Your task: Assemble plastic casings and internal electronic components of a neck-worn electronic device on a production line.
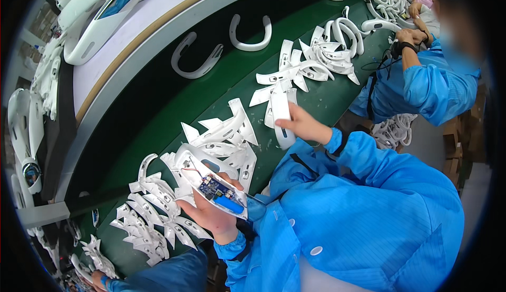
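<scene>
My left hand is closed around a white curved plastic housing, tilted with its open inside facing up. Inside it sit a blue circuit board, thin red wires and a blue cylindrical battery. Farther right, my right hand grips a long white plastic cover by its near part, thumb on top. The cover is upright in view, over the near edge of a pile of similar white shells. Another pile of white shells lies beyond the housing.
A green conveyor belt runs across, with white U-shaped housings on its far part. More shells are heaped at the left. A raised shelf curves along the far side. Co-workers in blue sleeves work at right and lower left.
</scene>
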Demonstrator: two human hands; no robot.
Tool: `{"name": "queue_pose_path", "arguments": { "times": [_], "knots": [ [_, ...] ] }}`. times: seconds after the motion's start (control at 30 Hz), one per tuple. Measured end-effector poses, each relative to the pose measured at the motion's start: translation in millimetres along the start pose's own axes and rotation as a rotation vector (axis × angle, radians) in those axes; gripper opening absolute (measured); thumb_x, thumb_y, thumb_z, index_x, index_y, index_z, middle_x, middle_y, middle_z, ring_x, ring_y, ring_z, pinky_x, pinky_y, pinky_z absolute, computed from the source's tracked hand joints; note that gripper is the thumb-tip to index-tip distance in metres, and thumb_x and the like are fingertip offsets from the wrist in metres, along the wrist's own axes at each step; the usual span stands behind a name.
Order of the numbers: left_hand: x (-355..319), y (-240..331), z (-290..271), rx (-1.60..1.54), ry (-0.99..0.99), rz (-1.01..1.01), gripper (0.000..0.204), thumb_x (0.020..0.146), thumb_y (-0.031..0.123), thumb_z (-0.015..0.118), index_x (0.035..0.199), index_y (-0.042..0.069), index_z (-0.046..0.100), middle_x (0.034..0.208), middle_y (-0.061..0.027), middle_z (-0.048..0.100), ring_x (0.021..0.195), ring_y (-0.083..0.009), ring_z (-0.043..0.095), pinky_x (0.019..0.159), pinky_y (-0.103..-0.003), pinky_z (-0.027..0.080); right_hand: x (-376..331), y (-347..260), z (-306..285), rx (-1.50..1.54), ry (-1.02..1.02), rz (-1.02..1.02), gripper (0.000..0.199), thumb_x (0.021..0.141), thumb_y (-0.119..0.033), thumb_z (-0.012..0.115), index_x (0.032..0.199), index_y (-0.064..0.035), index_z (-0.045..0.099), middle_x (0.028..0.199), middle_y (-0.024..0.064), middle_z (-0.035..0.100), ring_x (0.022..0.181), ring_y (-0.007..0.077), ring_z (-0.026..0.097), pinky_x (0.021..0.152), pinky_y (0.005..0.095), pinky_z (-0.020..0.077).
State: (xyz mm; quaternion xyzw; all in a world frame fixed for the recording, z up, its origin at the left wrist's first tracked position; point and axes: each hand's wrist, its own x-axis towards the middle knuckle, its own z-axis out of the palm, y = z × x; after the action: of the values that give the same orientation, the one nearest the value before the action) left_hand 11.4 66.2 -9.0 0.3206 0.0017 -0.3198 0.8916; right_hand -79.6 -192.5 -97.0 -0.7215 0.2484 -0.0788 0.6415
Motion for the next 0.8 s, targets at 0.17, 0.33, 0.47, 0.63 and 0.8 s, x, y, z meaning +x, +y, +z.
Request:
{"name": "queue_pose_path", "arguments": {
  "times": [0.17,0.33,0.47,0.63,0.8],
  "knots": [
    [7.6,-9.1,-3.2,0.09,-0.02,0.001,0.084,0.084,0.07,0.017,0.125,0.0,0.039,0.09,-0.0185,0.057,0.069,-0.0312,0.057,0.06,-0.043,0.048,4.3,-79.4,8.6,0.56,-0.307,0.224,0.046,0.084,-0.017,0.061,0.123,0.0011,0.043,0.104,0.0064,0.058,0.091,0.0113,0.058,0.076,0.0266,0.0488],
    [16.1,-21.6,4.6,0.111,0.099,-0.088,0.083,0.085,0.068,0.008,0.124,-0.001,0.036,0.083,-0.0187,0.058,0.067,-0.0294,0.059,0.062,-0.038,0.049,6.5,-110.8,37.1,0.627,-0.53,0.285,0.044,0.085,-0.017,0.06,0.123,0.0006,0.044,0.108,0.0068,0.058,0.094,0.0131,0.058,0.08,0.0272,0.0488],
    [15.2,-26.6,9.2,0.1,0.156,-0.047,0.083,0.087,0.066,0.013,0.136,0.0,0.025,0.11,-0.0158,0.054,0.097,-0.0269,0.056,0.084,-0.035,0.044,8.9,-123.4,61.6,0.76,-0.621,0.303,0.046,0.085,-0.016,0.06,0.125,0.0009,0.043,0.11,0.0083,0.058,0.096,0.0149,0.058,0.082,0.0277,0.0483],
    [12.7,-32.1,-1.0,0.154,0.16,-0.048,0.079,0.089,0.063,0.016,0.139,0.002,0.022,0.134,-0.0137,0.039,0.124,-0.0267,0.038,0.102,-0.037,0.029,6.7,-131.2,94.9,0.366,-0.589,0.067,0.044,0.085,-0.016,0.058,0.122,0.0027,0.041,0.107,0.0121,0.058,0.096,0.0174,0.057,0.08,0.0299,0.0479],
    [9.3,-30.2,0.0,0.195,0.233,-0.033,0.081,0.087,0.065,0.021,0.138,0.003,0.023,0.135,-0.0123,0.038,0.124,-0.0268,0.037,0.103,-0.038,0.03,-11.6,-139.9,106.2,-0.411,-0.403,-0.548,0.041,0.087,-0.021,0.053,0.118,0.0043,0.043,0.102,0.0205,0.058,0.092,0.027,0.058,0.074,0.0338,0.0465]
  ]
}}
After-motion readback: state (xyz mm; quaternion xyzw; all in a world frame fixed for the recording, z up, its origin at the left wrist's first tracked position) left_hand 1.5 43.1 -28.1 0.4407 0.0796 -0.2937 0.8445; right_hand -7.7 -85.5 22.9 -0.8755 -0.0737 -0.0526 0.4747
